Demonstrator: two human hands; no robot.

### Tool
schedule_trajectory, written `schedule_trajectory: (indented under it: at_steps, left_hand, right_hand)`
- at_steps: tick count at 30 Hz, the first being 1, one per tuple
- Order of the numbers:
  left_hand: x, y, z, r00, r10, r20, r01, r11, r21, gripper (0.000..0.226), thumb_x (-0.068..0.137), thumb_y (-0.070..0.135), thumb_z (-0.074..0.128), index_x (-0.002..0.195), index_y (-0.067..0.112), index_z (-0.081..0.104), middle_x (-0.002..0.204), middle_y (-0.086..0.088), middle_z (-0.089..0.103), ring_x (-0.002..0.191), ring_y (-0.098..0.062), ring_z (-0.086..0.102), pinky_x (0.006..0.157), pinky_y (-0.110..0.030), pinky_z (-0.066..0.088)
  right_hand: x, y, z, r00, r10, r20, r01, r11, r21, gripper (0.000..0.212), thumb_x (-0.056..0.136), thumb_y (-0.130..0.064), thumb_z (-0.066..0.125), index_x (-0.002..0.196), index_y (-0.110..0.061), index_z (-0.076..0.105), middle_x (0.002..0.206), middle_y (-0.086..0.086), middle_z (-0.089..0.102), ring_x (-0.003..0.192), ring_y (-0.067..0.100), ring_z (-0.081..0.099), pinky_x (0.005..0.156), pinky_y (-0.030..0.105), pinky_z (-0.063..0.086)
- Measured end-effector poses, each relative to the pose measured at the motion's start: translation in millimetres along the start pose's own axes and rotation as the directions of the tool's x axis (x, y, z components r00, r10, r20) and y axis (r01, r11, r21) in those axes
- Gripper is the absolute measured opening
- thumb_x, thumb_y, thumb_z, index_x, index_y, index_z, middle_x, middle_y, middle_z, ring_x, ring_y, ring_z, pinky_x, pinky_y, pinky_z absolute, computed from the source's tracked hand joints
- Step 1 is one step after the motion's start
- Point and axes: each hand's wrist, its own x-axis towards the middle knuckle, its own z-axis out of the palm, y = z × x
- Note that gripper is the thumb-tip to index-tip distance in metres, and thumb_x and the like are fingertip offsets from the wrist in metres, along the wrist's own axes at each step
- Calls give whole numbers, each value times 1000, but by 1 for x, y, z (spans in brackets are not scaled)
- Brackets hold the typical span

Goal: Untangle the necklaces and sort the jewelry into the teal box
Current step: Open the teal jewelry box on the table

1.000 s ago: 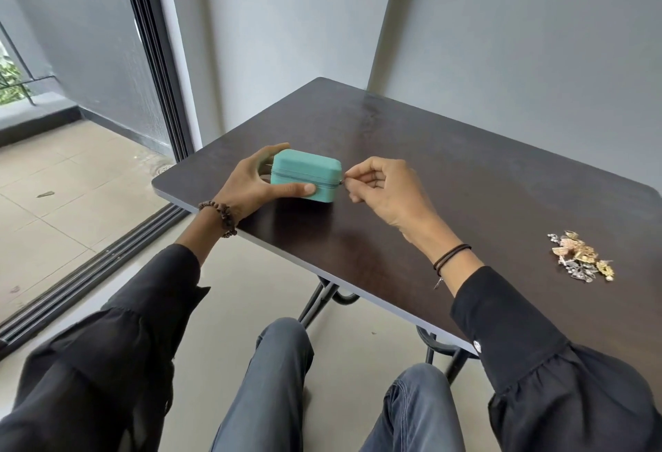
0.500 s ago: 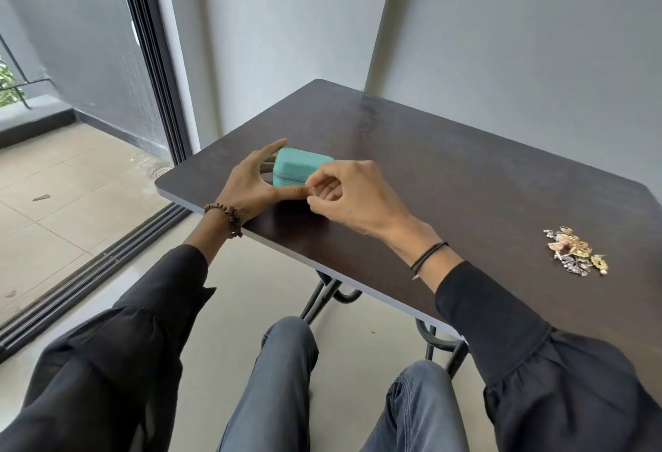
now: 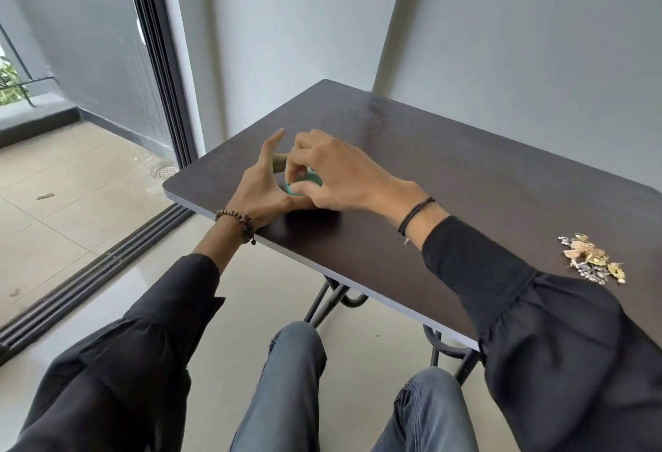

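Dark brown table (image 3: 465, 200) stood over pale floor tiles (image 3: 71, 200), with a tangled jewelry pile (image 3: 591, 259) near its right edge. Farther left, the left hand (image 3: 263, 186) cupped the teal box (image 3: 302, 187). The right hand (image 3: 335, 172) pinched at the box's top with curled fingers and hid most of it. Grey walls (image 3: 501, 39) rose behind.

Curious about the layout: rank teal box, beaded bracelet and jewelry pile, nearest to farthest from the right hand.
1. teal box, touched by the right hand.
2. beaded bracelet, on the left wrist.
3. jewelry pile, far off to the right.
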Motion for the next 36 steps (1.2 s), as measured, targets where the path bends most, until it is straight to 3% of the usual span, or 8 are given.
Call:
schedule_trajectory:
  at_steps: [3,7,11,16,21,29,34,36]
  left_hand:
    - [3,-3,0,1000,-13,-27,12,999,-33,143,57,30,96,155,28,-8,122,10,59,105,7,59,90,-4,41]
    - [5,-1,-1,999,-1,-49,-2,998,-67,162,47,38,99,150,27,-25,130,0,54,128,-5,50,105,-15,37]
    - [11,-8,-1,999,23,-32,-25,998,-58,167,46,40,99,147,23,-33,136,0,51,122,5,52,100,2,31]
    - [8,-5,-1,998,53,-17,-54,996,-75,165,47,31,99,151,12,-27,130,24,36,113,36,31,95,10,18]
    - [5,-4,1,1000,19,8,-18,992,-123,170,40,41,99,146,33,-34,151,-8,32,126,-5,53,105,-23,45]
    - [5,-5,3,998,36,49,-30,994,-106,170,42,28,101,149,30,-31,155,-12,21,131,-10,47,107,-35,45]
    - [6,-6,3,997,6,74,3,993,-118,168,41,26,101,151,29,-27,149,-10,29,124,-4,50,105,-24,43]
    - [6,-6,3,994,-4,111,14,996,-91,165,44,27,100,152,28,-24,136,4,43,118,7,49,99,-11,40]
  right_hand:
    - [18,-1,1,996,87,0,-86,990,113,7,83,-23,71,86,-19,75,91,-1,58,87,10,48,67,14,34]
    - [33,-2,-4,985,161,65,-170,970,173,8,83,-26,72,84,-24,79,86,-4,68,78,-1,56,66,5,39]
    - [45,-10,-4,979,151,137,-168,978,125,11,83,-27,69,81,-26,79,81,-13,70,99,9,67,92,31,50]
    - [62,0,-2,939,323,114,-339,928,157,18,83,-20,67,89,-12,82,79,-4,73,77,13,66,60,28,49]
    - [79,23,11,852,503,148,-521,785,334,23,80,-19,75,94,-1,77,80,3,72,73,13,61,62,28,50]
    - [92,45,24,728,669,150,-653,609,451,32,77,-17,80,79,-15,48,93,7,55,97,26,59,83,38,52]
    - [74,54,21,619,749,236,-703,393,593,43,86,-7,75,120,0,49,98,11,55,67,16,53,38,18,40]
    - [64,55,24,626,754,198,-678,401,616,40,86,-9,77,117,5,56,99,15,63,72,20,59,45,19,43]
